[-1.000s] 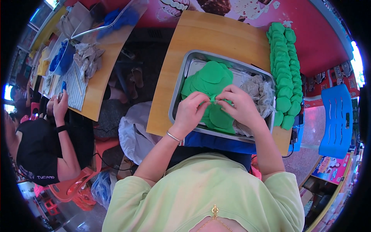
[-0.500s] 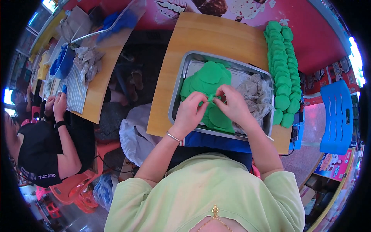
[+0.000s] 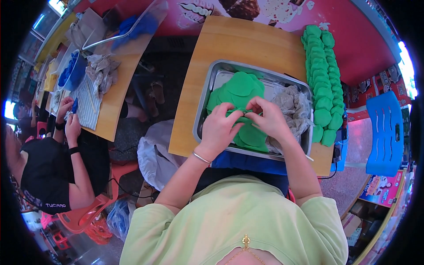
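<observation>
My left hand (image 3: 221, 130) and my right hand (image 3: 267, 119) meet over a metal tray (image 3: 201, 95), fingertips pinched together. Between them is a small piece of thin green sheet (image 3: 240, 109), mostly covered by the fingers. Beneath and behind the hands lies a pile of overlapping round green sheets (image 3: 240, 86), soft-looking; their material I cannot make out. In the tray's right side, beside my right hand, is a clear plastic bag (image 3: 304, 108) with crumpled greyish-brown contents (image 3: 289, 99).
Two long rows of ruffled green pieces (image 3: 321, 92) line the right edge of the wooden table (image 3: 247, 37). A blue plastic chair (image 3: 384, 132) stands at right. At left, a co-worker (image 3: 48, 172) handles a blue piece (image 3: 75, 105) near a blue basin (image 3: 73, 75) and striped cloth (image 3: 84, 104).
My fingertips have shifted slightly around the green sheet, and less of it shows between them. My left wrist has turned a little. The co-worker's hands have moved apart.
</observation>
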Demonstrator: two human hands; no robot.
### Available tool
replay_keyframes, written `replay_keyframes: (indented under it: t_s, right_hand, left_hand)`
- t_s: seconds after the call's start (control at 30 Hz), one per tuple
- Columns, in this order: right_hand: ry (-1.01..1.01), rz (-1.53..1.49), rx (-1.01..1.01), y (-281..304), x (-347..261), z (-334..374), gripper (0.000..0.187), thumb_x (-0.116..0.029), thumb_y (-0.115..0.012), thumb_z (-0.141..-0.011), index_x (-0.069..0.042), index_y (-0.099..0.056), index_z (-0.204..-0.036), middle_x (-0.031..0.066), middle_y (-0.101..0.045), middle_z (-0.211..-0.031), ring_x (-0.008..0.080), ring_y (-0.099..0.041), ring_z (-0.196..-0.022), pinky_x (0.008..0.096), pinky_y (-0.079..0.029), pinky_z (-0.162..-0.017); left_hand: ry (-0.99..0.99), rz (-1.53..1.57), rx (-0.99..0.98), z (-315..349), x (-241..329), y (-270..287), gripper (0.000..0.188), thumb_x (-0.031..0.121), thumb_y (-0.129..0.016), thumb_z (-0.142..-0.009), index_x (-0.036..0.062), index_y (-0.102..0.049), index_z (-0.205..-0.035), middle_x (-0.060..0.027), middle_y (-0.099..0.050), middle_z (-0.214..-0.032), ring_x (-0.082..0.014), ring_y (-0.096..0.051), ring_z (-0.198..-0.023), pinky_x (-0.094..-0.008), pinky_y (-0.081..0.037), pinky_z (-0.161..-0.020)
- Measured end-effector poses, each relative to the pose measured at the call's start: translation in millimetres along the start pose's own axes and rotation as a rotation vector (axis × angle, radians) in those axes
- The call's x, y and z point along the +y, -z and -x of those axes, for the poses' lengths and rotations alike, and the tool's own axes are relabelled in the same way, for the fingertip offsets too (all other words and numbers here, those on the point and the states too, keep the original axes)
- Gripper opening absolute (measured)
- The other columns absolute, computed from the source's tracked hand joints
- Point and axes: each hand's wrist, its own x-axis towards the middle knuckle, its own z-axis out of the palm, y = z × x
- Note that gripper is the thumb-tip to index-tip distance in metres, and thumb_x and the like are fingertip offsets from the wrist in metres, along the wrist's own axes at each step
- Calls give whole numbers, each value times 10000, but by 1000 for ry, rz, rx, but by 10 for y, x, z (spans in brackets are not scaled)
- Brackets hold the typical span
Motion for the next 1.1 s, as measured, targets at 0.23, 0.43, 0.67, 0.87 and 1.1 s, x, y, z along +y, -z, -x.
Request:
replay_keyframes:
  t_s: [0.23, 0.43, 0.67, 0.87, 1.1]
  right_hand:
    - [-94, -62, 12, -16, 28, 1, 159, -81, -668, -776, -6, -591, -892, 89, -632, -759, 165, -597, -683, 300, -484, -628]
    - [-30, -105, -13, -48, 44, 6, 108, -54, -626, -819, -4, -555, -883, 25, -584, -767, 86, -558, -699, 244, -475, -633]
    - [-78, -267, -32, 35, -33, -2, 101, -70, -613, -838, -8, -549, -886, 30, -583, -778, 97, -566, -705, 255, -473, -630]
    - [-30, -228, -47, 29, -85, 41, 92, -56, -603, -846, -11, -530, -881, 12, -558, -790, 71, -546, -712, 234, -475, -644]
    - [-86, -323, -118, 119, -190, 142, 90, -48, -595, -850, -16, -520, -889, -3, -546, -799, 58, -539, -738, 216, -456, -652]
  left_hand:
    - [-36, -72, -60, -34, -6, 0, 239, 166, -724, -693, 71, -588, -865, -111, -549, -971, -305, -546, -929, -389, -473, -732]
    - [-102, -41, -81, -65, 3, 64, 276, 165, -746, -665, 58, -577, -856, -135, -536, -1011, -325, -530, -967, -403, -463, -778]
    - [-86, 28, 51, -17, 23, 74, 320, 158, -761, -656, 60, -568, -891, -152, -515, -1102, -339, -515, -1011, -398, -456, -823]
    - [-130, -66, -28, -52, 44, 141, 280, 175, -762, -655, 60, -575, -829, -148, -520, -1089, -334, -515, -1016, -399, -454, -829]
    - [-83, 301, -65, -52, 143, 273, 420, 170, -764, -684, 65, -542, -1024, -139, -512, -1111, -307, -523, -1032, -390, -455, -839]
